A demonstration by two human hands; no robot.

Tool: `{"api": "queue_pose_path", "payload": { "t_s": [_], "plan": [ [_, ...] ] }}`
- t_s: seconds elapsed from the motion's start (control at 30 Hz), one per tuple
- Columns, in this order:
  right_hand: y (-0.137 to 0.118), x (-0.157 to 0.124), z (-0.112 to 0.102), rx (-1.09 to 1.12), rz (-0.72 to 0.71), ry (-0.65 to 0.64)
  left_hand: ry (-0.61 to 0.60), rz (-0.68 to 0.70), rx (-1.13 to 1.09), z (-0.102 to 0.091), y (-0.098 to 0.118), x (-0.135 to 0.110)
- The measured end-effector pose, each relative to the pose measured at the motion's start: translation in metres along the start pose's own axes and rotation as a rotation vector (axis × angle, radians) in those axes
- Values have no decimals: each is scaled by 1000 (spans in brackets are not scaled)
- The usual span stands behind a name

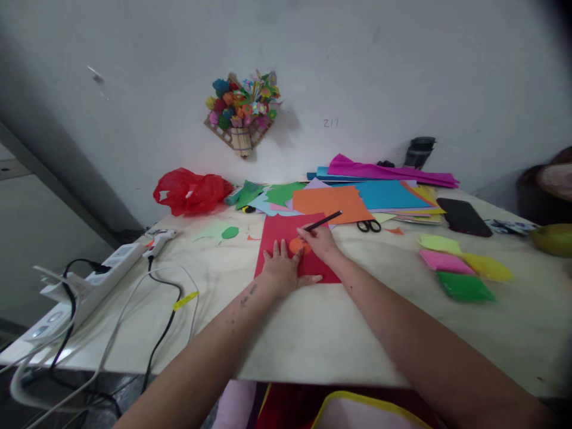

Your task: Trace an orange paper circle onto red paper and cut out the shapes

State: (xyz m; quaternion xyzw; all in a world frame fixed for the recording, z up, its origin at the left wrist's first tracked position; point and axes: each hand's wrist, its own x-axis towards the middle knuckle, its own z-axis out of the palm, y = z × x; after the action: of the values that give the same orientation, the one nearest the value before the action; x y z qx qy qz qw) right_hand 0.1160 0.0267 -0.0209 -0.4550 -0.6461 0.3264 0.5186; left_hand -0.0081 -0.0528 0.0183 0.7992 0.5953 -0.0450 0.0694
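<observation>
An orange paper disc [300,245] lies near the middle of a red paper sheet [286,229] as I look in from my remote post. On that sheet, the left hand [280,271] spreads its fingers flat, one fingertip at the disc's lower edge; the right hand [319,241] pinches a black pencil [325,220] by the disc's upper edge, its point too small for me to tell whether it meets paper. I judge the step as tracing the disc; the next move calls for steady fingers and a close-following pencil. Black-handled scissors [369,226] lie right of the red sheet, a green oval cutout [230,232] left.
</observation>
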Motion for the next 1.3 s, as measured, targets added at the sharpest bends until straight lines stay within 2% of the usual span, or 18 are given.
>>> {"api": "queue_pose_path", "payload": {
  "t_s": [0.13,0.47,0.63,0.87,1.3],
  "plan": [
    [-1,0,1,-32,11,-54,-19,-16,3,-1,2,0],
    [-8,12,-4,-31,178,-160,-3,-96,25,4,3,1],
    [-13,15,1,-173,156,-236,-17,-103,74,3,7,-2],
    [-24,3,7,-562,108,-197,-13,-111,164,2,10,-4],
    [-23,-2,12,-661,67,-156,-21,-110,168,-1,11,-6]
  ]
}}
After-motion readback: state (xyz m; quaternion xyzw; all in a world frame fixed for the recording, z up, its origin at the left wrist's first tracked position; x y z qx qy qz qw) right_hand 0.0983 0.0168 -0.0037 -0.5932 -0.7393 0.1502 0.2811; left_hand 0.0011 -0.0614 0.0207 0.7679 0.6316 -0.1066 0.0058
